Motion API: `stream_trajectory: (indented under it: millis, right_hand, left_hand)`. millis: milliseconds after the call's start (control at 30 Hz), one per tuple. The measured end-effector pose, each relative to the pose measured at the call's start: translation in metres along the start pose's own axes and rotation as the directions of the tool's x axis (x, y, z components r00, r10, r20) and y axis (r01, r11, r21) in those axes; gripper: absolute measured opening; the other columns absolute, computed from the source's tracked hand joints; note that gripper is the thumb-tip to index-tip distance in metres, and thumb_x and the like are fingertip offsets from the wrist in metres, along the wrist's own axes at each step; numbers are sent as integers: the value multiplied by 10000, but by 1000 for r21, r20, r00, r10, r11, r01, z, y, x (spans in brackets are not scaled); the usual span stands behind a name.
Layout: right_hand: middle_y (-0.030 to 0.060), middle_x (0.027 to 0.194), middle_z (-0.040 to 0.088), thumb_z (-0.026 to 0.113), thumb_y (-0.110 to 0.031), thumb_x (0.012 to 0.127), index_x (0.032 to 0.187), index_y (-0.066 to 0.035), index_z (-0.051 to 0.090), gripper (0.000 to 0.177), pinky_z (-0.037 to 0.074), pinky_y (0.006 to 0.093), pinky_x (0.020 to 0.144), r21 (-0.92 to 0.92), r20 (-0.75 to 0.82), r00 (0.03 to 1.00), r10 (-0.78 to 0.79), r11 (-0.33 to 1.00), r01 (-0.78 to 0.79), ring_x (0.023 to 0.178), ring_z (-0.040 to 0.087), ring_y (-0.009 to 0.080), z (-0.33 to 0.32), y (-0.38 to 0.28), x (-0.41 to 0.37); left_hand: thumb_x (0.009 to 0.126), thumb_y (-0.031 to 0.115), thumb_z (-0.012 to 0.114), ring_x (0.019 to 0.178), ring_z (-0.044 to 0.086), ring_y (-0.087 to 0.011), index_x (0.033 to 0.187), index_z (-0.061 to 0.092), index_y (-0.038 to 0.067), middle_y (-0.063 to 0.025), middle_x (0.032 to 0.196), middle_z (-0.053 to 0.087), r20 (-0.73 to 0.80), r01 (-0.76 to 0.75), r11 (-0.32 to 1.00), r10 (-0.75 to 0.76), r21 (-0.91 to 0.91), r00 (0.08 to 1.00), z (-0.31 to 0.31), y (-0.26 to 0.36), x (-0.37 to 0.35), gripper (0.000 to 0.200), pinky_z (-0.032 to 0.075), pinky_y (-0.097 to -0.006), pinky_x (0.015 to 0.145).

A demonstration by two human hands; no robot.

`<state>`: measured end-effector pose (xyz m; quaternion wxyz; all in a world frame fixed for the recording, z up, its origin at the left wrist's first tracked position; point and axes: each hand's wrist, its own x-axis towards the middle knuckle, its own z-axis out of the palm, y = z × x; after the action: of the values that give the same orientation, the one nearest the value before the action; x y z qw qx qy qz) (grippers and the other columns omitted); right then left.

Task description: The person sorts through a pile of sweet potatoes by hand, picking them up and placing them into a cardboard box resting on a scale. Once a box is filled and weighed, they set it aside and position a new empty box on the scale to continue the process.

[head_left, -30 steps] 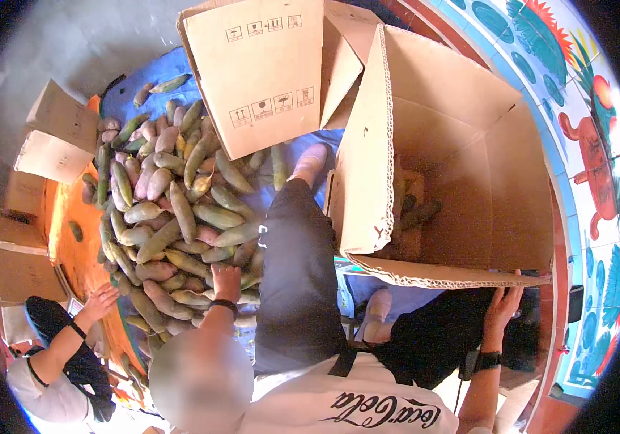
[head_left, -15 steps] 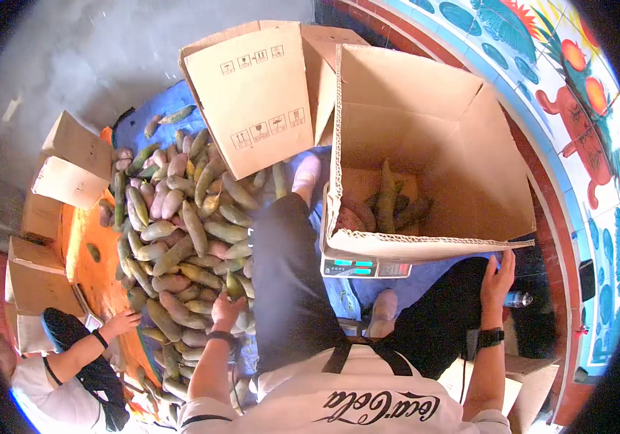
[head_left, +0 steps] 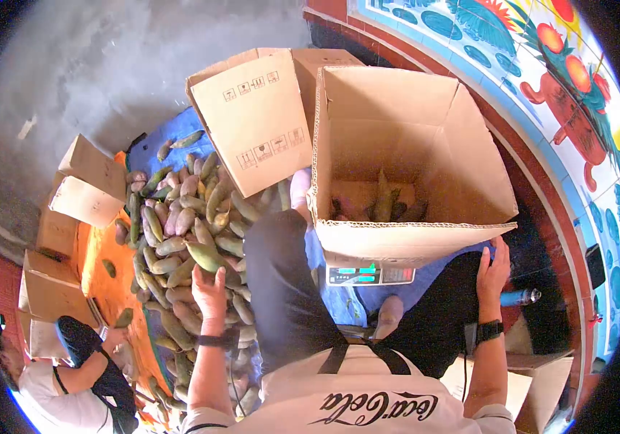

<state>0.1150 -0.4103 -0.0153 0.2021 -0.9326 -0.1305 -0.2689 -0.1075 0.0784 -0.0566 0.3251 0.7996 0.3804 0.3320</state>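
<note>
My left hand is closed round the lower end of a long green fruit, held over the pile. Beneath and beyond it lies a heap of long green and pinkish fruit. At the right, my right hand has its fingers extended, their tips at the near right edge of a large open carton. Several of the long fruits lie in the bottom of that carton. It stands on a scale with lit green digits, between my legs.
A printed carton leans beyond the heap. More cartons stand at the left. Another person's hand holds a green fruit at the lower left. A bottle lies by my right hand; a tiled wall curves along the right.
My left hand has lifted a green fruit from the heap. The other person's hand has drawn down and now holds a fruit. My right hand stays at the carton; the view has shifted slightly.
</note>
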Motion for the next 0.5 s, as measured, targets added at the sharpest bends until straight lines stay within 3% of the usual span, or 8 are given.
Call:
stream_trajectory:
  millis: [67,133,300,467,500]
  right_hand:
    - [197,1040,521,496,-96,828,1125,4,462,316,403,402,846,8,-1,1000,-5,1000,5,969,497,355,0,0,0]
    - [194,1039,525,494,-99,829,1128,4,461,317,404,400,847,39,-9,1000,-7,999,7,968,499,355,1,2,0]
    - [191,1054,524,488,-100,830,1135,2,460,322,402,397,851,37,-19,1000,-3,999,3,976,498,353,1,4,-1]
    - [189,1063,524,487,-91,822,1145,-2,457,336,401,394,856,37,-6,1000,15,999,-15,983,498,350,-2,-1,1]
    - [189,1067,525,489,-86,817,1147,-3,459,341,399,393,859,61,4,999,32,998,-32,986,497,348,-3,-4,2]
  left_hand:
    - [734,145,682,892,544,-222,1132,445,-77,-174,968,575,-11,9,1000,-9,7,1000,-6,25,4,514,421,-323,814]
    - [751,145,669,914,540,-231,1140,442,-71,-173,993,567,-90,-122,989,114,-84,989,-8,34,8,500,414,-325,823]
    - [778,159,649,1064,449,-223,1200,389,-64,-159,1165,480,-136,-138,968,110,-210,984,-18,64,14,543,315,-332,943]
    - [797,143,627,1088,424,-210,1227,359,-48,-142,1210,443,-219,-225,917,157,-331,963,-20,90,20,541,314,-329,944]
    - [801,124,618,1087,425,-201,1237,349,-34,-133,1209,444,-208,-224,856,140,-466,968,-20,103,19,536,316,-319,943]
